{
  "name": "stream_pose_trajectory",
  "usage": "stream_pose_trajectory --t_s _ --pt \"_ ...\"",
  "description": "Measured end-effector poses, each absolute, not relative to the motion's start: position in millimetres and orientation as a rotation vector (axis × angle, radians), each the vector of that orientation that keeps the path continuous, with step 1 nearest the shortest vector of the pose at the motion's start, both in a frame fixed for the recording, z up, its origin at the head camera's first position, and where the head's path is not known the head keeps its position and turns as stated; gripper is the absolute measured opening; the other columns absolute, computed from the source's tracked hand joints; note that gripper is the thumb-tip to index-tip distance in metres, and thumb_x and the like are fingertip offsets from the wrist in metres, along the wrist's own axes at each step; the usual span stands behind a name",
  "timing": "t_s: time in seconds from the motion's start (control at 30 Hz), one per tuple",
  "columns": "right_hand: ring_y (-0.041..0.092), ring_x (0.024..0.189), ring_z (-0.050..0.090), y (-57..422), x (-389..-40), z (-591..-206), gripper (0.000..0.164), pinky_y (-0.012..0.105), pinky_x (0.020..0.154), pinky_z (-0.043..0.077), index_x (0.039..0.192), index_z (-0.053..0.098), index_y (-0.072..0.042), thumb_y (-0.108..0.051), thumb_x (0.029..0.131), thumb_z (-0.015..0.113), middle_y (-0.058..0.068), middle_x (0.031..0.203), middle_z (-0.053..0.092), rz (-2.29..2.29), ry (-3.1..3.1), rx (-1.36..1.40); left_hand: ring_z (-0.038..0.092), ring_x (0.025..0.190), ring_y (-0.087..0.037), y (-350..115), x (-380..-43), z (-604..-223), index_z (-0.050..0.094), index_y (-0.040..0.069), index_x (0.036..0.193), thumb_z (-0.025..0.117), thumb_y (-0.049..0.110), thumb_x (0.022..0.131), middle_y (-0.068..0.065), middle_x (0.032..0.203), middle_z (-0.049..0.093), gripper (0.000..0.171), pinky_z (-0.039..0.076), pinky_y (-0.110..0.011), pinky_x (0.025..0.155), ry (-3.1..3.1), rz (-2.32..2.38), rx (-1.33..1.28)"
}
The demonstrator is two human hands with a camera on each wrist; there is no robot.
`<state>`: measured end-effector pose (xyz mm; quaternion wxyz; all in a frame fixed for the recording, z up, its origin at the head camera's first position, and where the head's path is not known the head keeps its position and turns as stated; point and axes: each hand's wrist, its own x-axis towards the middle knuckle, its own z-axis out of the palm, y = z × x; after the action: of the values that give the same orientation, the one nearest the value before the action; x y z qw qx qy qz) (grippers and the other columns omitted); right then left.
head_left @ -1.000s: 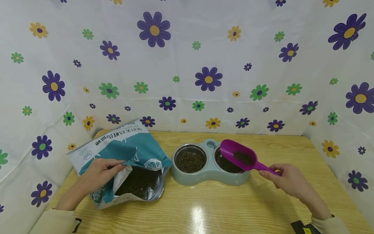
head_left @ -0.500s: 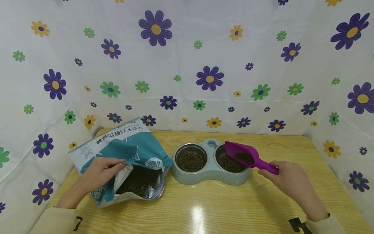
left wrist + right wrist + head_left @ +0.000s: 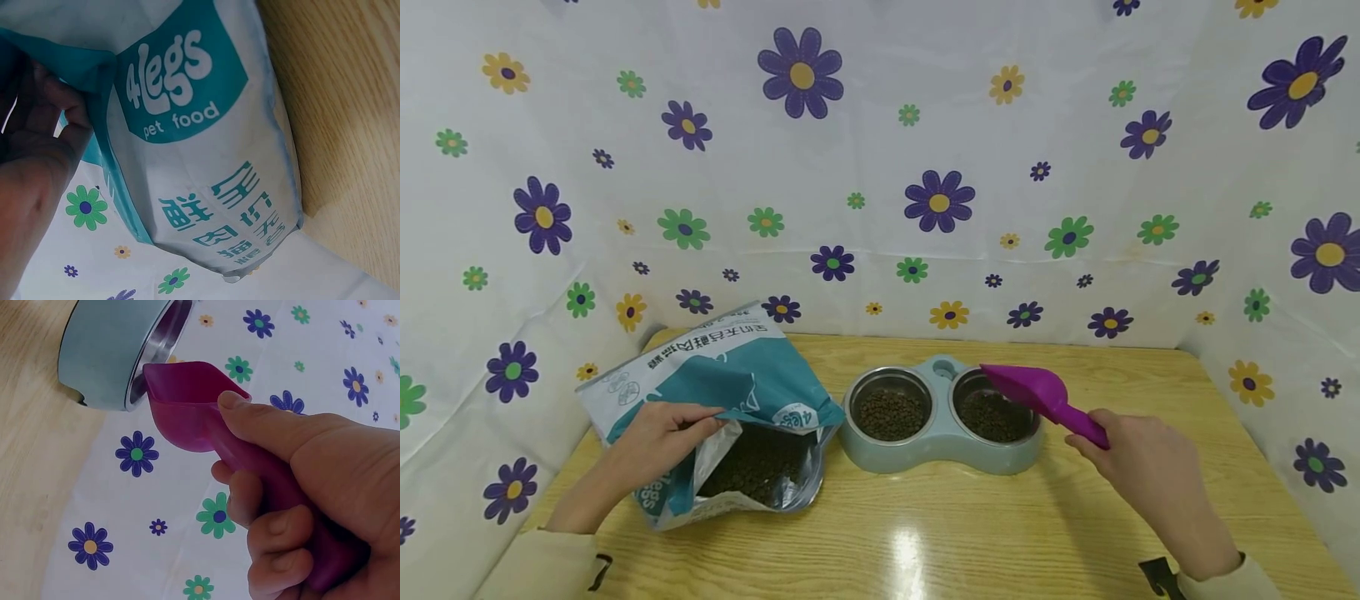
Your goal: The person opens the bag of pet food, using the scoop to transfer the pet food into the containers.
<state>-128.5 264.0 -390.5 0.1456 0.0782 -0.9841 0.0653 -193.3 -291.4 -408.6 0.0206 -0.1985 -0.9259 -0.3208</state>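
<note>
My right hand (image 3: 1150, 467) grips the handle of a magenta scoop (image 3: 1033, 390), its fingers wrapped round it in the right wrist view. The scoop tilts over the right steel bowl (image 3: 955, 408), where brown kibble (image 3: 996, 419) lies. A matching left bowl (image 3: 847, 408) also contains kibble (image 3: 891, 414); both sit in a pale blue double stand (image 3: 936, 450). On the left, my left hand (image 3: 658, 446) pinches the mouth edge of a teal and white pet food bag (image 3: 775, 375), keeping it gaping. Kibble (image 3: 748, 467) shows inside. "4Legs pet food" is printed on the bag in the left wrist view.
Everything stands on a light wooden table (image 3: 940, 525). A white cloth (image 3: 865, 125) with purple, green and orange flowers hangs behind it and along both sides. The bag lies just left of the bowl stand, its mouth edge close to it.
The scoop has tipped over the right bowl; kibble seen in it earlier no longer shows, and more shows in that bowl. My right hand has rotated; my left hand and the bag stay put.
</note>
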Motion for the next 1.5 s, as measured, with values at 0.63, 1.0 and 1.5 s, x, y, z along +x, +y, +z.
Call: stream_pose_trajectory --t_s 0.63,1.0,1.5 --pt "0.006 0.049 0.033 265 -127 -393 0.041 0.023 0.043 0.026 0.093 0.069 -0.006 -0.044 0.103 0.06 -0.004 0.061 0.046 1.494 -3.04 0.086 0.027 0.047 -0.001 -291 -192 -409 0.075 0.001 0.121 0.062 0.014 0.102 -0.013 0.103 0.079 0.026 0.033 -0.026 0.047 -2.868 -0.998 -0.604" --pt "0.003 0.051 0.036 210 -121 -398 0.034 0.02 0.045 0.027 0.088 0.069 -0.011 -0.039 0.104 0.059 -0.006 0.062 0.046 1.721 -3.087 0.599 0.027 0.046 -0.001 -292 -193 -411 0.076 0.003 0.12 0.063 0.014 0.102 -0.006 0.093 0.079 0.026 0.033 -0.027 0.046 -2.856 -0.98 -0.612" --pt "-0.001 0.052 0.037 129 -121 -404 0.037 0.019 0.048 0.031 0.076 0.066 -0.014 -0.042 0.101 0.063 -0.014 0.057 0.044 1.344 -3.051 0.846 0.027 0.048 0.001 -290 -193 -411 0.077 0.002 0.117 0.064 0.011 0.101 0.006 0.07 0.067 0.023 0.032 -0.025 0.046 -2.826 -0.949 -0.63"
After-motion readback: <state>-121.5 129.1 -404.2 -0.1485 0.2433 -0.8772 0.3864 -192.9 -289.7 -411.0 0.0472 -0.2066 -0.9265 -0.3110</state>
